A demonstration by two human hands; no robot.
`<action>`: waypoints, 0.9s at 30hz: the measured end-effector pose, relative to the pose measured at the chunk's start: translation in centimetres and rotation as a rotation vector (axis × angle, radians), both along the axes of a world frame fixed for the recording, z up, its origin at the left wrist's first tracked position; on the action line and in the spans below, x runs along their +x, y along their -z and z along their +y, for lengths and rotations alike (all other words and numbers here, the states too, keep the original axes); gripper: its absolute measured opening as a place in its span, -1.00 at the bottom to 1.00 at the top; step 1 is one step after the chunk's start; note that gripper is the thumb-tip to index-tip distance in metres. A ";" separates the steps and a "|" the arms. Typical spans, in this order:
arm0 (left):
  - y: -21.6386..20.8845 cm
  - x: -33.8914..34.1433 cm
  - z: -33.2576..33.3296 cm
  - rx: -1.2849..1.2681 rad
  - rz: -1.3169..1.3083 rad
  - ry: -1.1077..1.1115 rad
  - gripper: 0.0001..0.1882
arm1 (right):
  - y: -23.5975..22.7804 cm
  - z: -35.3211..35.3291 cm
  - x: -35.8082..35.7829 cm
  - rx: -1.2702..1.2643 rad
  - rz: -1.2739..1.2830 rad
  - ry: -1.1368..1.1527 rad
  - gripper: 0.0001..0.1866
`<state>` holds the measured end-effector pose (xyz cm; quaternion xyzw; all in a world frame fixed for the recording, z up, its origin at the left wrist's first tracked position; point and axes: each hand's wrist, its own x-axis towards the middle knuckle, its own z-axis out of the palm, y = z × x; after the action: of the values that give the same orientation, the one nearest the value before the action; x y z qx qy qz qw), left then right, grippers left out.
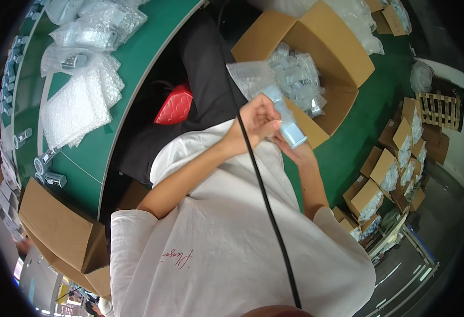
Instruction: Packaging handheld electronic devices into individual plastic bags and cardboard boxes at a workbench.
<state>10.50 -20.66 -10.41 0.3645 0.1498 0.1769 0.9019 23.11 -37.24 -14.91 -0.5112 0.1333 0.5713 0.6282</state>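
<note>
A light blue plastic device (pixel 293 134) is between my two hands, in front of my lap. A clear bubble-wrap bag (pixel 249 75) extends from its far end and seems to cover part of it. My left hand (pixel 257 120) pinches the device and the bag from the left, fingers curled. My right hand (pixel 297 152) grips the device's near end from below; some of its fingers are hidden behind it. Just beyond them stands an open cardboard box (pixel 343 108) holding several similar light blue devices (pixel 298 76) in bubble-wrap bags.
On the green table (pixel 79 161) at left lie flat bubble-wrap bags (pixel 81 108), bagged devices (pixel 97 29) and loose ones (pixel 55 179). Another cardboard box (pixel 57 227) stands at near left. Filled boxes (pixel 369 195) line the right. A black cable (pixel 263 190) hangs across my front.
</note>
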 end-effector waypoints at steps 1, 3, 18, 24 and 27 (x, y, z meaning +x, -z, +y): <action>0.7 0.7 -0.3 0.013 -0.005 -0.008 -0.74 | -1.4 0.8 0.5 0.013 -0.005 -0.008 -0.74; 1.8 1.9 -0.9 0.210 0.095 -0.135 -0.77 | -5.4 2.6 1.6 -0.361 -0.720 -0.394 -0.83; -10.7 -11.0 16.1 1.456 0.355 0.014 -0.74 | 11.1 -6.2 19.6 -0.688 -1.157 -0.118 -0.84; -12.8 -20.2 30.0 2.452 1.124 -0.047 -0.18 | 18.0 -3.1 20.9 -0.819 -0.898 0.050 -0.84; -12.5 -19.0 32.7 2.343 0.978 0.006 -0.19 | 23.7 -2.8 20.2 -0.764 -1.049 -0.152 -0.82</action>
<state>-8.48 12.02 2.10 0.9684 0.2194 0.0484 -0.1079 43.33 -40.00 -38.57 -0.9173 -0.0338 0.2014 0.3418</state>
